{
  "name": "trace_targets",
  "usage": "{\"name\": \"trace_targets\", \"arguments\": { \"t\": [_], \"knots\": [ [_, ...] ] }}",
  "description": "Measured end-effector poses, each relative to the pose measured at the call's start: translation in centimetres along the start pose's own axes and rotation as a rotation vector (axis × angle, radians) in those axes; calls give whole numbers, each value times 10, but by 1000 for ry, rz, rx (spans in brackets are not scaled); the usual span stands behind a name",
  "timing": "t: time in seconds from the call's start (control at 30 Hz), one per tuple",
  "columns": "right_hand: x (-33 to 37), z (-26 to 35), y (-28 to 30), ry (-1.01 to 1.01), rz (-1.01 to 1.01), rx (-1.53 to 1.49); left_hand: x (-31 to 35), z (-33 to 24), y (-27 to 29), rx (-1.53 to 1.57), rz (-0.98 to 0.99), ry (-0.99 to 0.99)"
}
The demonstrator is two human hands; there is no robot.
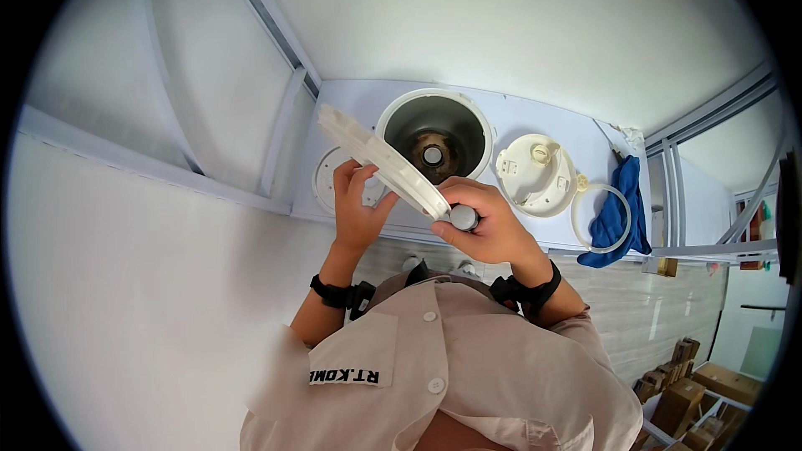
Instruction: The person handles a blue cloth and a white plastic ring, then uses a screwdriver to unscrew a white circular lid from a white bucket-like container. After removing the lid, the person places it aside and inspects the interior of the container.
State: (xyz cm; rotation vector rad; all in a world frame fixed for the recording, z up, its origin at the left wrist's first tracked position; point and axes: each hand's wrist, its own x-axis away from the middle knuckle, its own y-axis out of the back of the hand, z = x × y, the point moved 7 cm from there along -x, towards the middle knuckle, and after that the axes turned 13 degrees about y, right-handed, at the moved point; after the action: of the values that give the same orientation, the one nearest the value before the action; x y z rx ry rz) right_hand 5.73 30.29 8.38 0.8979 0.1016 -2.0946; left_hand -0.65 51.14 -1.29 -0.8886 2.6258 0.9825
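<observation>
Between my hands, a white plastic rice cooker lid part (386,160) is held up on edge, tilted. My left hand (357,205) grips its left side with the fingertips, thumb apart. My right hand (489,221) closes round its lower right end, where a grey round-ended piece (464,217) sticks out between thumb and fingers. Whether that piece belongs to the lid part, I cannot tell. Just behind stands the open rice cooker body (434,129), its grey inside browned at the bottom around a round metal centre. A round white disc (324,179) lies partly hidden behind my left hand.
On the white table (518,113), right of the cooker, lies a round cream cover (535,175) with its inner side up. Beside it are a white ring (622,225) and a blue cloth (618,200). Metal frames border both sides; cardboard boxes (678,405) stand at lower right.
</observation>
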Motion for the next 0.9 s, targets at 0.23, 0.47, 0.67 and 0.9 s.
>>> {"name": "trace_targets", "arguments": {
  "t": [0.23,0.47,0.67,0.9],
  "knots": [
    [1,-1,2,-19,-59,64,-7,-4,2,-65,9,-49],
    [21,-20,12,-124,-169,137,-27,10,-4,159,57,102],
    [30,-27,16,-151,-210,216,-34,18,-6,233,37,145],
    [39,-38,16,-258,-215,201,-36,16,-7,248,76,166]
  ]
}}
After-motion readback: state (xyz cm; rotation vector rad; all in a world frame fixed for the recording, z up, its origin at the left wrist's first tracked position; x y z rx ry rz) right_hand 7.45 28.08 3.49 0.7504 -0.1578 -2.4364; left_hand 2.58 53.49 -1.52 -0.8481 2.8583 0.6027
